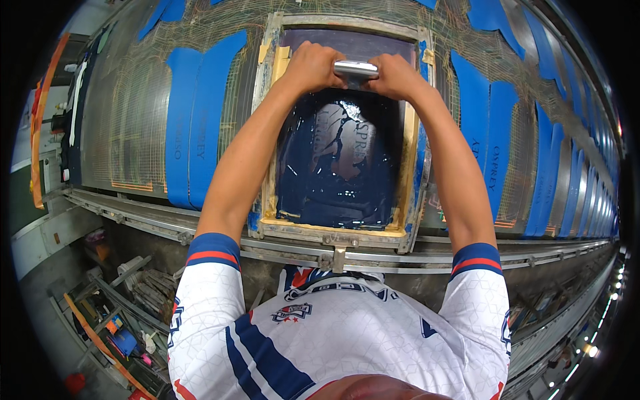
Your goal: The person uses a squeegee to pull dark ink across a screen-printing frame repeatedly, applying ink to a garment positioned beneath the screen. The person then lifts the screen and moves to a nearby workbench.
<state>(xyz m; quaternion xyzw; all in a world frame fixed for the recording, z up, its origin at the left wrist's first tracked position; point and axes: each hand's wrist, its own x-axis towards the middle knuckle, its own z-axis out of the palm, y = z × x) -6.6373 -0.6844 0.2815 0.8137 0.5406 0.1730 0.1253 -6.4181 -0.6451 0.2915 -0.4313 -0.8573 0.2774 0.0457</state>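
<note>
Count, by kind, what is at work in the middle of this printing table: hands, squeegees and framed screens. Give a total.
squeegee: 1
framed screen, coated in dark blue ink: 1
Hands: 2, the left hand and the right hand, both closed on the squeegee
Total: 4

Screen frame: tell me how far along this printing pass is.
Done: dark ink already coats most of the mesh inside the screen frame, and blue pieces to the left carry print. In hand: both hands, left hand and right hand, grip the squeegee at the frame's far end. Left: the stroke back toward the near edge seems not yet made; whether the blue pieces on the right are finished cannot be told.
</note>
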